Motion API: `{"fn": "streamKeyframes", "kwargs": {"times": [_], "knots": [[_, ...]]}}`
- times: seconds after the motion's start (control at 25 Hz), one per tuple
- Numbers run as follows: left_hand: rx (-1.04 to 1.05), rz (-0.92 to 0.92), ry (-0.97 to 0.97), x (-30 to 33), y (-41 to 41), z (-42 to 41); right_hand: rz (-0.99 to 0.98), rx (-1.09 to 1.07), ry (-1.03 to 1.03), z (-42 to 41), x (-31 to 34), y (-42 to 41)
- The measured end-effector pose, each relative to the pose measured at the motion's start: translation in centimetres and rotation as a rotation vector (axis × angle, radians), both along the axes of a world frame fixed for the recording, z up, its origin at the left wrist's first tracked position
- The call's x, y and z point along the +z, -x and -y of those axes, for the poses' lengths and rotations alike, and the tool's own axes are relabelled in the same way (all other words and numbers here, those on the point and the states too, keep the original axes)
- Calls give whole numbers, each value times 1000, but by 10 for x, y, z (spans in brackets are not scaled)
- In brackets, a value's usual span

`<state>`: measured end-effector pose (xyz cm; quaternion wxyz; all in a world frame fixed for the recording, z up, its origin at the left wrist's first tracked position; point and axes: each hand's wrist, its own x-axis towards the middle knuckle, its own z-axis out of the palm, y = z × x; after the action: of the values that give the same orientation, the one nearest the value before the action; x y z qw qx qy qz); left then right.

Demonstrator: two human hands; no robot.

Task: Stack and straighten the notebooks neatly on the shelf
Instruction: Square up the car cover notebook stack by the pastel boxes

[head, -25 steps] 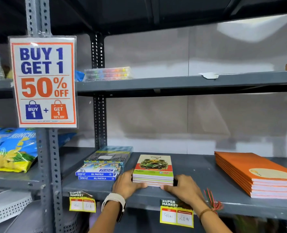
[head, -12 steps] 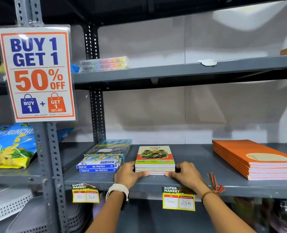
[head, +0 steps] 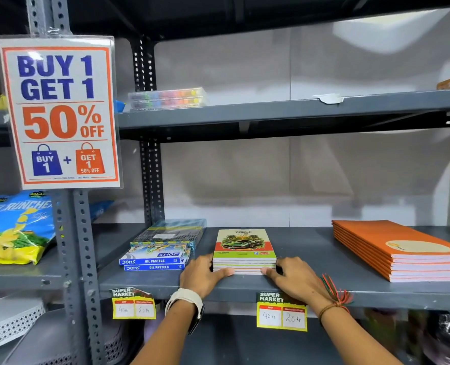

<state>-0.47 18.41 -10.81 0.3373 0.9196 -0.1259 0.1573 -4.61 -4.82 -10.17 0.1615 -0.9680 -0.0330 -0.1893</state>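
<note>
A small stack of notebooks (head: 244, 243), its top cover showing a green car, lies squared near the front of the grey shelf (head: 311, 259). My left hand (head: 201, 275) presses against the stack's left side with the thumb along its front edge. Pressed to the right side is my right hand (head: 295, 279), its thumb also on the front edge. A second stack of larger orange notebooks (head: 400, 248) lies at the right end of the same shelf, apart from both hands.
Blue oil pastel boxes (head: 155, 260) and a flat pack behind them sit just left of the car notebooks. A 50% off sign (head: 59, 111) hangs on the upright post. Snack bags (head: 15, 227) fill the left bay. Price tags (head: 282, 310) hang on the shelf edge.
The notebook stack has slid slightly back and looks more even; both hands stay clamped on its sides. The camera has drifted a little.
</note>
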Motion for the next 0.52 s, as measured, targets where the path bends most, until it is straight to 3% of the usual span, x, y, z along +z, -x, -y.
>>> {"fn": "streamKeyframes", "kwargs": {"times": [0.52], "knots": [[25, 36, 17, -4, -4, 0, -24, 15, -67, 5, -3, -6]]}}
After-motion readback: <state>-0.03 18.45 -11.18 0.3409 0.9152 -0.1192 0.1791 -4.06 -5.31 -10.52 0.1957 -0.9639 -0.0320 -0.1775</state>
